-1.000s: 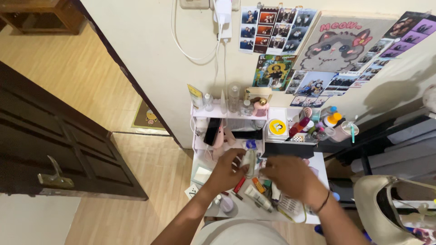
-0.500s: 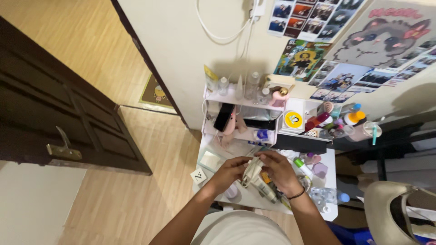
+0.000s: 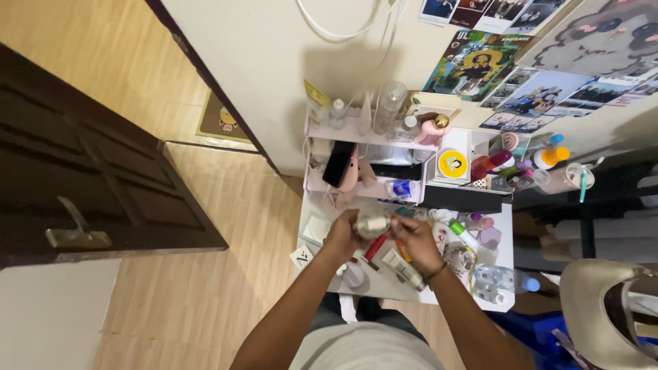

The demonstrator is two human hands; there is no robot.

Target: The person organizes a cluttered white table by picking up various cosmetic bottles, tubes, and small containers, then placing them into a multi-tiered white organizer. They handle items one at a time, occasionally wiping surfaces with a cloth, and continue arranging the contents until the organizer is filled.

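Both my hands meet over a small white table (image 3: 502,241). My left hand (image 3: 345,235) grips a small pale round container (image 3: 372,225) from the left. My right hand (image 3: 413,238) closes on the same container from the right, its fingers at the near end. Under the hands lie a red tube (image 3: 374,248) and a long beige tube (image 3: 403,268). Whether a lid is on the container I cannot tell.
A white shelf unit (image 3: 356,133) against the wall holds clear bottles, a pink dispenser (image 3: 432,130) and a yellow round tin (image 3: 452,164). A dark wooden door (image 3: 89,199) stands open at left over wood flooring. Posters cover the wall; a beige chair (image 3: 603,315) sits at right.
The view has tilted down and right. My hands have come closer together around the small container, which sits a little higher above the table than before.
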